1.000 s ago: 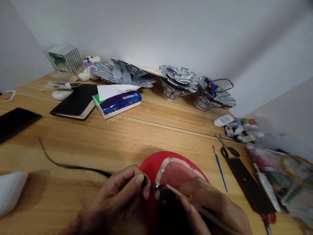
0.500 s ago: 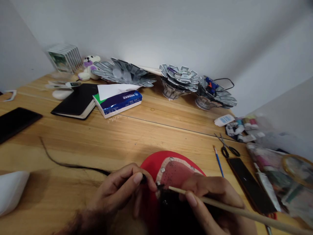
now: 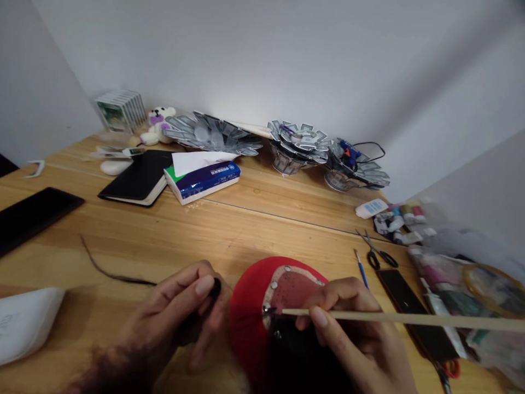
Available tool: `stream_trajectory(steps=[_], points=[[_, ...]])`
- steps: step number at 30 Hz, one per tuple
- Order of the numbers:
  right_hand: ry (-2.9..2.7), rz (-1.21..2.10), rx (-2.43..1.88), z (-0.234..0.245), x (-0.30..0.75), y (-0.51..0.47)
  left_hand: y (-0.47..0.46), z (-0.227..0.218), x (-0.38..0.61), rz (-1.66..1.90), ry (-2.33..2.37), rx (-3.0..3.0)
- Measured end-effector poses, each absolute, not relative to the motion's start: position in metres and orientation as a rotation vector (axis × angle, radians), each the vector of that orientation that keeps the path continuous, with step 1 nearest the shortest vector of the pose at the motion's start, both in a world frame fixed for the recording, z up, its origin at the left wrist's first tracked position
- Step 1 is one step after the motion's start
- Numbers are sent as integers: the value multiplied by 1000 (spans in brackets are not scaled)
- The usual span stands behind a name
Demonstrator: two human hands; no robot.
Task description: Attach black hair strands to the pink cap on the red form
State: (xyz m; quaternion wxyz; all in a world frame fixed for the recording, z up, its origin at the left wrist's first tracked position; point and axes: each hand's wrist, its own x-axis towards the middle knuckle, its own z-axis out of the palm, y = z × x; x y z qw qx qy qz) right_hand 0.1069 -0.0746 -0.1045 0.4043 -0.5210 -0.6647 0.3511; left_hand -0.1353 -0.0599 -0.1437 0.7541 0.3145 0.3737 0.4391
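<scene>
A red rounded form (image 3: pixel 246 317) stands at the near edge of the wooden table (image 3: pixel 254 224). A pinkish mesh piece (image 3: pixel 293 287) is pinned on it, with black hair below. My left hand (image 3: pixel 176 320) pinches a black strand of hair (image 3: pixel 110 271) that trails away to the left across the table. My right hand (image 3: pixel 348 328) grips a long thin wooden stick (image 3: pixel 410 319). The stick lies level, and its tip touches the mesh edge by a pin.
Black notebook (image 3: pixel 137 178), blue tissue pack (image 3: pixel 203 178), dark phone (image 3: pixel 33 210) and a white object (image 3: pixel 24 323) lie left. Paper-card baskets (image 3: pixel 295 145) line the wall. Scissors (image 3: pixel 379 251), a blue brush (image 3: pixel 361 268), a black slab (image 3: pixel 410 306) and tubes (image 3: pixel 400 219) sit right.
My left hand drew back to the left with the strand. The stick in my right hand swung from slanted to level. The view shifted slightly.
</scene>
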Motion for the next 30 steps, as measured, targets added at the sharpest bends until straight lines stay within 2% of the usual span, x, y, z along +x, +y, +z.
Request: stream_trajectory(steps=[4,15,30], points=[[-1700,919,-1234,-101,102,-72,-63,-136,-142,1052,860,709],[-1830,960,-1240,-103,104,-75,-70,-139,-147,997,845,922],[-1557,1288,-1270,-98,104,-66,-63,-145,-154,1022,973,1124]])
